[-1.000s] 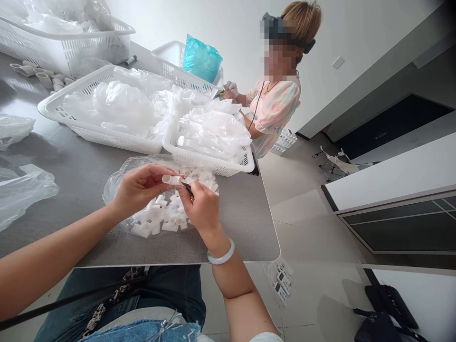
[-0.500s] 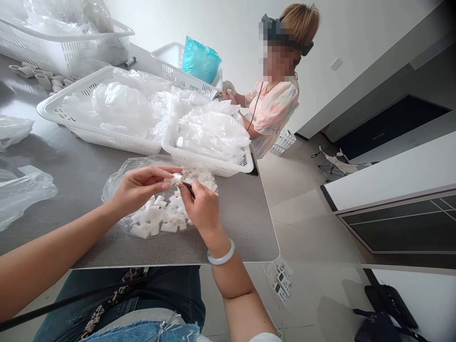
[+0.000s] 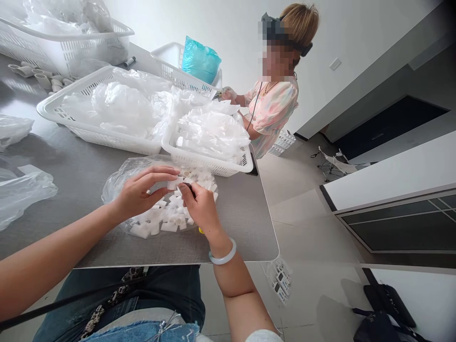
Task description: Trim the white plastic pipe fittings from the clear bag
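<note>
A white plastic pipe fitting [image 3: 174,183] is pinched between the thumb and fingers of my left hand [image 3: 144,187]. Close beside it, my right hand [image 3: 202,204] is closed around a slim tool [image 3: 189,187] that looks dark at the front; a bit of yellow shows below the palm. The tool's tip is at or near the fitting, and whether it touches I cannot tell. Under both hands, many more white pipe fittings [image 3: 174,223] lie heaped on a clear plastic bag [image 3: 119,183] spread over the grey table [image 3: 242,213].
White baskets of bagged parts [image 3: 101,135] [image 3: 210,164] stand just beyond the heap. Behind are a basket with a turquoise bag [image 3: 201,59] and another large basket [image 3: 71,50]. Loose grey pipe pieces [image 3: 42,78] and clear bags [image 3: 26,190] lie left. A co-worker [image 3: 274,104] stands across the corner.
The fitting has turned in my left hand, and its tube end no longer faces left. My right hand has tilted, bringing the tool's yellow part into view.
</note>
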A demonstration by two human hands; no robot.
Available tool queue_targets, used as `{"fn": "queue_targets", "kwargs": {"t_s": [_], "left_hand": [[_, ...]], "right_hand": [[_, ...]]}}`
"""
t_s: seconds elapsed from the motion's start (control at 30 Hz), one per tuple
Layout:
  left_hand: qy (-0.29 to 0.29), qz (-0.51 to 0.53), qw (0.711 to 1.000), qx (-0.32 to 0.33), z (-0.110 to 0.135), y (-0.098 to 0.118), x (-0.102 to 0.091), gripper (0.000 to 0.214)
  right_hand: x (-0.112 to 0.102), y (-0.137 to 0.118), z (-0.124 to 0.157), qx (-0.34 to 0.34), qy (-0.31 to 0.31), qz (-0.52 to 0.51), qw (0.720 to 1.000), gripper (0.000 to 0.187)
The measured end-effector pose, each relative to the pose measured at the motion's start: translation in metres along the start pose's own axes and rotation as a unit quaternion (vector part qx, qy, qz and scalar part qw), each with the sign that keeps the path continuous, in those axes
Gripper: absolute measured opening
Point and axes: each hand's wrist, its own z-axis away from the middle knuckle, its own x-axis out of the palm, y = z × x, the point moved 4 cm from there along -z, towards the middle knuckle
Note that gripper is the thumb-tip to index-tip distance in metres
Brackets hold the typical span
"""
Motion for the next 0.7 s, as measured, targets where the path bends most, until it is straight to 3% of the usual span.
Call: {"fn": "queue_targets", "kwargs": {"t_s": [0.07,0.17,0.3,0.4,0.47,0.53,0.63,0.7], "left_hand": [[-0.013,-0.002,1.000,0.013,-0.002,0.000,-0.001,0.016],[-0.024,0.005,1.000,0.012,-0.004,-0.002,-0.003,0.014],[-0.035,0.040,0.998,-0.025,-0.004,-0.004,-0.002,0.017],[-0.009,0.070,0.997,-0.042,-0.003,-0.002,-0.001,0.022],[0.005,0.112,0.991,-0.070,-0.003,-0.001,0.002,0.024],[-0.001,0.173,0.978,-0.118,-0.003,-0.003,0.005,0.022],[-0.015,0.274,0.938,-0.210,-0.003,-0.008,0.009,0.026],[-0.020,0.327,0.907,-0.263,-0.004,-0.012,0.010,0.032]], "right_hand": [[0.003,0.003,-0.001,0.053,-0.043,-0.130,0.989,0.054],[0.008,0.007,-0.003,0.126,-0.100,-0.278,0.947,0.053],[0.014,0.009,-0.003,0.177,-0.163,-0.385,0.891,0.055],[0.013,0.010,-0.003,0.180,-0.167,-0.416,0.875,0.056],[0.009,0.010,-0.004,0.165,-0.139,-0.403,0.890,0.057],[0.001,0.011,-0.005,0.137,-0.086,-0.346,0.924,0.056],[-0.011,0.010,-0.005,0.068,0.013,-0.172,0.983,0.053],[-0.015,0.007,-0.005,0.018,0.048,-0.051,0.997,0.050]]}}
